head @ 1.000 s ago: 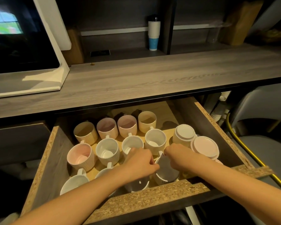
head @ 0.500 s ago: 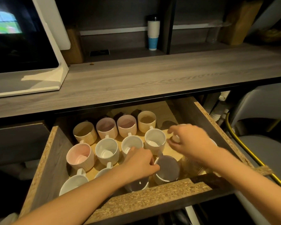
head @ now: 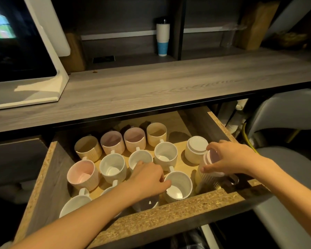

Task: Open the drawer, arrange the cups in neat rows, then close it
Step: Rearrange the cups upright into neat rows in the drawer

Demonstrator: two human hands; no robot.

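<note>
The drawer (head: 178,211) is pulled open, and ribbed cups stand in rows inside it. The back row (head: 135,141) holds cream and pink cups; a row of white cups (head: 112,167) stands in front of it. My left hand (head: 148,179) is curled against the left rim of a white cup (head: 180,186) at the front, and it covers another cup (head: 145,204). My right hand (head: 228,157) grips a pink-bottomed cup (head: 209,174) that is tilted at the drawer's right side. Just behind it, a cream cup (head: 196,148) stands upside down.
The grey wooden counter (head: 169,87) overhangs the back of the drawer. A white-framed screen (head: 25,51) stands on it at the left, and a white and blue tumbler (head: 162,37) is on the shelf behind. At the right are a grey chair (head: 285,168) and a yellow cable (head: 246,139).
My right hand left the front white cup, moved right and took hold of the upside-down pink cup, tilting it. The white cup now stands upright. My left hand has barely moved.
</note>
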